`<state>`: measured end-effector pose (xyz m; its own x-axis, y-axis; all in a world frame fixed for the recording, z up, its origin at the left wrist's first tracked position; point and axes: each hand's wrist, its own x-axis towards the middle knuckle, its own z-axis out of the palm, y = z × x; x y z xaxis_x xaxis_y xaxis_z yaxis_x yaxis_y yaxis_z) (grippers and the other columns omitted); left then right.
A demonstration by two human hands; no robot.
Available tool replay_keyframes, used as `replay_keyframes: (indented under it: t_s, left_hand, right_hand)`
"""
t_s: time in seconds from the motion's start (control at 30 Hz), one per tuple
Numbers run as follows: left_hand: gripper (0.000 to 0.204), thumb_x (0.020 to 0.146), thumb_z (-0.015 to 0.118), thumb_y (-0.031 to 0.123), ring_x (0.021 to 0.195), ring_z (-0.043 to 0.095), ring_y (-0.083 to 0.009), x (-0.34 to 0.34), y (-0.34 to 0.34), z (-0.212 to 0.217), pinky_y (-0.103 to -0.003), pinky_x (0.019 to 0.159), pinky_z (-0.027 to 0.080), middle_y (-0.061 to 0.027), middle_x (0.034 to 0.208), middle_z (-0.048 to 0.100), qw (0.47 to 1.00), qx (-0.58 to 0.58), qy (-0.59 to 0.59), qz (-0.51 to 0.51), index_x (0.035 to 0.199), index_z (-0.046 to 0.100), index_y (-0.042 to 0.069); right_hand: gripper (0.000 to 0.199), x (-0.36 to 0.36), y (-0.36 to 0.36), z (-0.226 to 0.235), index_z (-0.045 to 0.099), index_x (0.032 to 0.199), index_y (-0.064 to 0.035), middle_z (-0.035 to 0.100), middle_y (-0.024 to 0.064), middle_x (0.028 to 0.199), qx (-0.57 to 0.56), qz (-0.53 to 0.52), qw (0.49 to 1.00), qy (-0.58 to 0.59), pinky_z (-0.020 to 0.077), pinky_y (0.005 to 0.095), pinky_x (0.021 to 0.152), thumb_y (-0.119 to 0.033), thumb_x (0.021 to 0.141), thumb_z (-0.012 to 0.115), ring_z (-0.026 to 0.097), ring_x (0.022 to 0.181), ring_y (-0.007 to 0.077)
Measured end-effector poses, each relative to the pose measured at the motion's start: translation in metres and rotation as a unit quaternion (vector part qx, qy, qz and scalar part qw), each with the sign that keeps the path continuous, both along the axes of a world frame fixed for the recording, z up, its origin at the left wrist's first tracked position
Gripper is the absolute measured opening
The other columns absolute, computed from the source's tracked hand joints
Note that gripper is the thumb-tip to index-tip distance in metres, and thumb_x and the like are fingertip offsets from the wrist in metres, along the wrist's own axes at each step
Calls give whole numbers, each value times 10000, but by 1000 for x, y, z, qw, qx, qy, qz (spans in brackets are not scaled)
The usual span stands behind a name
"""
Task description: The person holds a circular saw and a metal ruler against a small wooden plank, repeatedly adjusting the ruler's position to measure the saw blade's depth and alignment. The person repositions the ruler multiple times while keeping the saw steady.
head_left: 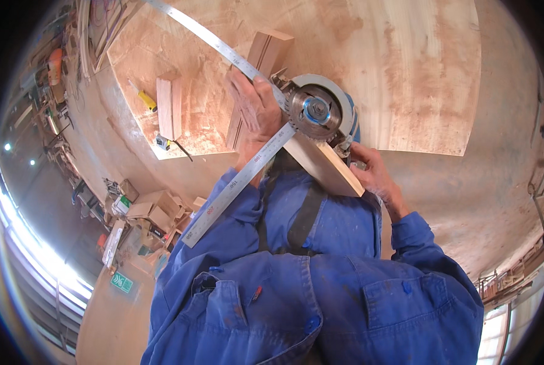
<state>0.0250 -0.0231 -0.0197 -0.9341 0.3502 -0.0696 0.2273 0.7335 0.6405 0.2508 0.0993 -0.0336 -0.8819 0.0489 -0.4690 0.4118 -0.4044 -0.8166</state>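
A steel framing square [241, 185] lies with its corner against the blade of a circular saw [317, 109]. One of its arms runs to the far left, the other back over my left sleeve. My left hand [256, 109] grips the far arm, thumb on top. The saw is tipped so that its round toothed blade faces up, and it rests by a pale wooden board [325, 163] that angles toward my body. At the saw's right side, my right hand [375, 176] is closed around its lower part near the board's end; some of its fingers are hidden.
Beyond my left hand lies a grooved wooden beam [269, 52] on a plywood sheet [430, 67]. To the left are a short wood block [169, 106], a yellow-handled screwdriver [145, 99] and a tape measure [163, 142]. Cardboard boxes [156, 207] and clutter stand farther left.
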Motion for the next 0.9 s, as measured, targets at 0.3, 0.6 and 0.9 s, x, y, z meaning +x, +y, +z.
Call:
replay_keyframes:
  t_s: [0.3,0.6,0.9]
  left_hand:
    - [503,873,362,183,1025,366,-396,-1,2,5,-457,919,299,-288,1167,336,1000,6,6,-26,1275,260,-103]
    - [478,858,371,138,972,369,-381,-4,3,6,-463,891,307,-275,1117,345,999,-27,-12,-36,1257,260,-101]
    - [429,882,379,265,863,415,-288,-10,3,8,-409,806,349,-173,944,408,998,-36,-26,-43,1161,390,-60]
  right_hand:
    - [307,1,4,-4,521,1081,61,625,115,977,-26,27,999,-11,440,299,867,-46,794,535,568,949,138]
    - [311,-7,5,2,545,1089,43,655,160,943,-22,9,1000,-19,457,289,825,-73,800,545,627,911,183]
    - [252,-3,5,-4,540,983,42,621,200,854,11,19,1000,-5,469,302,730,-43,746,525,635,788,268]
